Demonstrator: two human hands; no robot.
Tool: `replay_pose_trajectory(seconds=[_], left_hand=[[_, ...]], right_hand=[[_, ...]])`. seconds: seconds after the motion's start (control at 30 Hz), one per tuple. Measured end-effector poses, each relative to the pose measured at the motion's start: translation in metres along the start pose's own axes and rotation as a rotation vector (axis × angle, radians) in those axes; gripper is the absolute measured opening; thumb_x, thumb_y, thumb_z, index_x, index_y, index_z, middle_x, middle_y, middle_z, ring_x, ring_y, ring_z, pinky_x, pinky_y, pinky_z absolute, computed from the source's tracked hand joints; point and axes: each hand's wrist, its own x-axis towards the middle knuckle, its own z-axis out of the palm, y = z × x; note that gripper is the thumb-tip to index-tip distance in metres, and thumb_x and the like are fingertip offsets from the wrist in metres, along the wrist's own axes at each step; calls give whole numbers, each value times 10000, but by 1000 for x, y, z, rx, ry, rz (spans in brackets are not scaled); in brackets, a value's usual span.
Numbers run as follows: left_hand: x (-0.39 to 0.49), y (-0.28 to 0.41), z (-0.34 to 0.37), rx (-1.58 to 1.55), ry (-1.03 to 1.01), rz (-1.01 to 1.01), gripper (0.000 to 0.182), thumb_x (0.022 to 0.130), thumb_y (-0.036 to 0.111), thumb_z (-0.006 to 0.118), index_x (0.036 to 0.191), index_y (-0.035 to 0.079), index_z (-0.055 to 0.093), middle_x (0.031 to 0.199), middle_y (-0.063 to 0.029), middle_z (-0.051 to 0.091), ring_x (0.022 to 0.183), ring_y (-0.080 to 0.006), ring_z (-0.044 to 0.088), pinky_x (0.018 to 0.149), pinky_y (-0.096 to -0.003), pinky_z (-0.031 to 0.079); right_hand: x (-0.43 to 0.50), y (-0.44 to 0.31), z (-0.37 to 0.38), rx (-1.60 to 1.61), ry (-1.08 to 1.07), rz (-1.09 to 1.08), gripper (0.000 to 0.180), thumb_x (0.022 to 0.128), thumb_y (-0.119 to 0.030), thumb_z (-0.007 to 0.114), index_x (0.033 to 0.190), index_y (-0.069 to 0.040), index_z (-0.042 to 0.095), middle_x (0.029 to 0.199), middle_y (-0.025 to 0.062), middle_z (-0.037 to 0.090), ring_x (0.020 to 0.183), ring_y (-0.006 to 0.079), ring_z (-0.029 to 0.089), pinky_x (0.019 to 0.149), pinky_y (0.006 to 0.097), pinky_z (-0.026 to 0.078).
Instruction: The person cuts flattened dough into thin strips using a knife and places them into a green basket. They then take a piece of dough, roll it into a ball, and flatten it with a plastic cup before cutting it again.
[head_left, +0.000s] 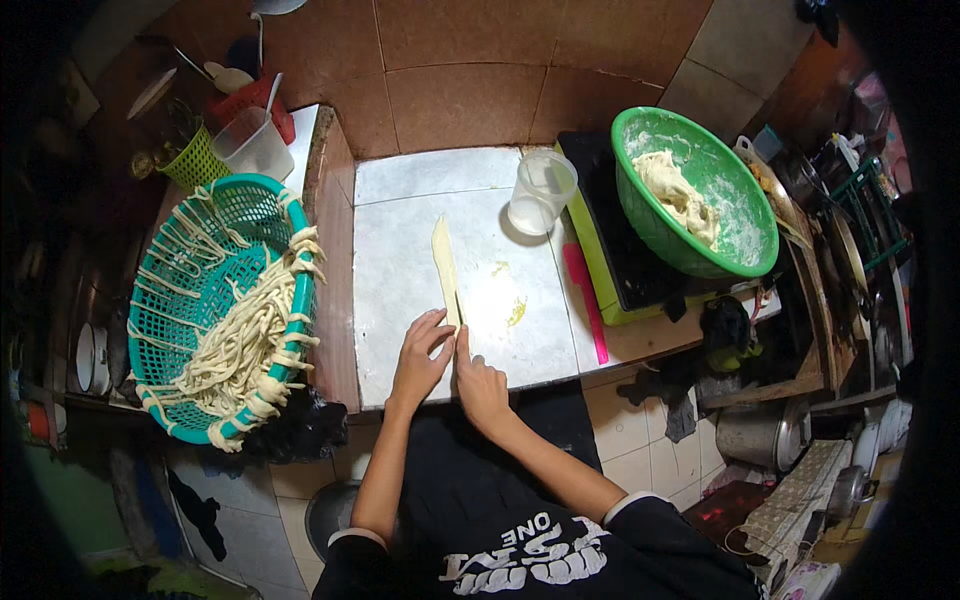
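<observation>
A long flattened strip of dough (445, 262) lies on the white tiled counter, its far end narrowing to a point. My right hand (482, 386) grips a knife (459, 304), with the index finger stretched along it. The thin blade runs lengthwise into the dough, and a narrow slice lies along its right side. The knife's handle is hidden under my palm. On the left edge of the strip, my left hand (422, 356) rests its fingertips near the blade, thumb and fingers apart. The dough's near end is partly covered by my hands.
At left, a teal plastic basket (214, 281) holds many dough strands, some draped over its rim. A clear plastic cup (541, 191) stands behind the knife. To the right are a pink plastic tool (586, 300) and a green basin (727, 187) with dough, on a stove (600, 202).
</observation>
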Motion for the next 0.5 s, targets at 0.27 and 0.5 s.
replay_pose_trajectory(seconds=[0.27,0.5], left_hand=[[25,-12,-9,164,24,39,232,952,122,707,1160,27,747,1429,-157,646,1416,-352,510,1193,-477,366],[40,-16,-13,216,42,21,231,962,121,685,1163,26,744,1456,-151,629,1422,-352,505,1209,-478,346]], right_hand=[[23,-1,-5,45,-16,10,801,968,-116,557,1654,26,168,831,236,707,673,403,716,613,542,559],[43,-5,-4,-29,77,-6,733,938,-79,574,1604,68,308,721,159,694,601,321,718,547,466,576]])
